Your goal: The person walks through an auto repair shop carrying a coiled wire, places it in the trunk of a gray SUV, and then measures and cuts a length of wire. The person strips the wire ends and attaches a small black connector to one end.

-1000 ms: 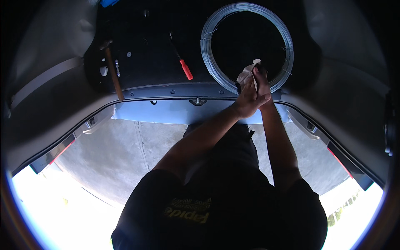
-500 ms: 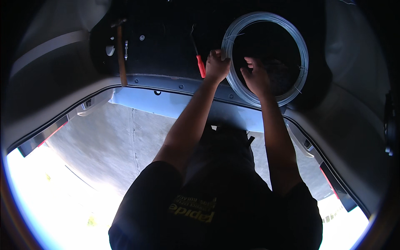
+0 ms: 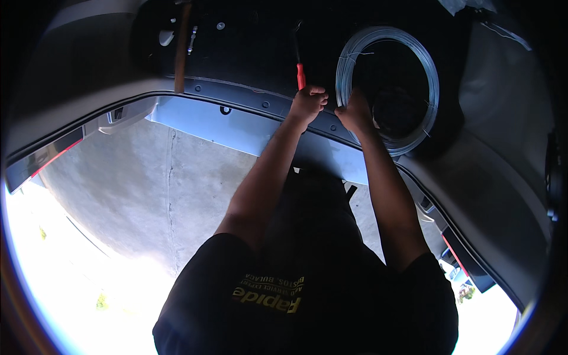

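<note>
A coil of thin silvery wire (image 3: 344,74) lies on the dark floor of a car's cargo area. My right hand (image 3: 357,113) is closed around the near left part of the coil, its thumb toward my left hand. Left of the coil, apart from it, my left hand (image 3: 309,105) is held with curled fingers over the sill; what they hold, if anything, cannot be made out. Just beyond those fingers lies a red-handled hook tool (image 3: 301,76) with a thin shaft bent at its tip.
To the left lie a wooden-handled hammer (image 3: 182,56), a small metal piece (image 3: 192,40), a white piece (image 3: 166,38) and a round washer-like disc (image 3: 220,26). The sill (image 3: 236,94) and pale bumper (image 3: 201,121) run along the near edge. Clear plastic (image 3: 464,6) sits far right.
My left hand has come off the coil and moved nearer to me. My right hand has gone from open inside the ring to gripping its near left side. The view has shifted.
</note>
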{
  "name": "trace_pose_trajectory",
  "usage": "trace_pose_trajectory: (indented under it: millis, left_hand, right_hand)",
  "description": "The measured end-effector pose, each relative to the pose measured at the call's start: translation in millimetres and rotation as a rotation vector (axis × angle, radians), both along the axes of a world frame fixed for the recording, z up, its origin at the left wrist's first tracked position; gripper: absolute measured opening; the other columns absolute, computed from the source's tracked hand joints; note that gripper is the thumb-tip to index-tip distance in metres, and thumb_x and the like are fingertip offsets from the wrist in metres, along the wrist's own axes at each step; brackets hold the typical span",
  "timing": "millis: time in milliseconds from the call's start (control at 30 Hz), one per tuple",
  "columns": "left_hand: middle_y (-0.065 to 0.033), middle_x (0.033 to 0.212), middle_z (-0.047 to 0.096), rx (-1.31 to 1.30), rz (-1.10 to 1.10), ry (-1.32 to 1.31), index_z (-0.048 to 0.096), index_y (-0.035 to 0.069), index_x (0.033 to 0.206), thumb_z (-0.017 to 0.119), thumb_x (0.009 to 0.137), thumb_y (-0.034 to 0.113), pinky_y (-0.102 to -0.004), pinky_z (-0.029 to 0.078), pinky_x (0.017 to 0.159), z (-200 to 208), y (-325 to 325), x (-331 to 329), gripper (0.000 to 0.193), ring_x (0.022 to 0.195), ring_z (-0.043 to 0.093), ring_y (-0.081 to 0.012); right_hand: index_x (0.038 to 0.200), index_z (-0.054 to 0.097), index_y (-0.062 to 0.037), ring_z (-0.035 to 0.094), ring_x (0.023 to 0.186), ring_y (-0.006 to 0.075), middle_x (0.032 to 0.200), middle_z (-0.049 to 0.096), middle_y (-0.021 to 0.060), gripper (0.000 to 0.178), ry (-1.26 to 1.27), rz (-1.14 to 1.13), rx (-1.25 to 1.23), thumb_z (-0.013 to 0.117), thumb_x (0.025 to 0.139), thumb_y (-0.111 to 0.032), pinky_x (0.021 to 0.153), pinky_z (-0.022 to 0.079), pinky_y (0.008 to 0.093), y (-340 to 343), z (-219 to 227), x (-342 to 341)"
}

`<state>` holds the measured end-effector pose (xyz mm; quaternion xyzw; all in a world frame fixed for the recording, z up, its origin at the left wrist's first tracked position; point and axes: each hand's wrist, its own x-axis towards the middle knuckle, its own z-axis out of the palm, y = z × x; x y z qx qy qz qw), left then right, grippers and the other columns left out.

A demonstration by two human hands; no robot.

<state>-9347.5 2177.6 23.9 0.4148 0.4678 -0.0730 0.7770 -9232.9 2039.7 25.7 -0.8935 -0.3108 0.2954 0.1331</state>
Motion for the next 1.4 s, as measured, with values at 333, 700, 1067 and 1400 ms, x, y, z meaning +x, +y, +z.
trace_pose_trajectory:
  millis: [333,700,1067,1400]
  left_hand:
    - [-0.0123,0.127,0.07,0.147,-0.271,-0.228,0.061,-0.001,0.133,0.06,0.102,0.014,-0.0334,0.054,0.096,42.4,-44.3,-3.5,0.034,0.113,0.069,-0.0193]
    - [-0.0068,0.111,0.074,0.359,-0.446,0.076,0.067,0.003,0.12,0.069,0.099,0.026,-0.0315,0.053,0.081,5.7,-2.3,-160.2,0.03,0.098,0.07,-0.0161]
    - [-0.0163,0.11,0.076,0.557,-0.612,-0.048,0.068,-0.002,0.114,0.071,0.097,0.023,-0.034,0.056,0.093,14.4,-59.3,-86.9,0.03,0.105,0.074,-0.0236]
    - [-0.0162,0.116,0.076,0.605,-0.922,-0.238,0.067,-0.003,0.118,0.07,0.1,0.022,-0.0356,0.058,0.094,31.3,-128.8,23.7,0.031,0.107,0.075,-0.0259]
  right_hand:
    - [0.117,0.061,-0.0022,0.069,0.073,0.019,0.089,0.069,0.0084,0.044,0.49,-0.444,0.233,0.076,0.077,-0.01,0.069,0.057,0.0344,-71.3,201.6,91.1]
    - [0.111,0.061,-0.0023,0.059,0.058,0.0115,0.076,0.06,0.0042,0.044,0.411,-0.456,0.348,0.08,0.074,-0.017,0.051,0.05,0.0275,-183.1,317.8,226.5]
    - [0.116,0.067,-0.003,0.054,0.057,0.0083,0.072,0.056,0.0006,0.047,0.367,-0.378,0.45,0.076,0.079,-0.029,0.051,0.045,0.0252,-216.0,298.7,276.6]
    - [0.119,0.068,0.0008,0.056,0.058,0.0098,0.073,0.059,0.0028,0.048,0.3,-0.425,0.533,0.077,0.079,-0.025,0.052,0.049,0.0265,-209.4,293.7,230.2]
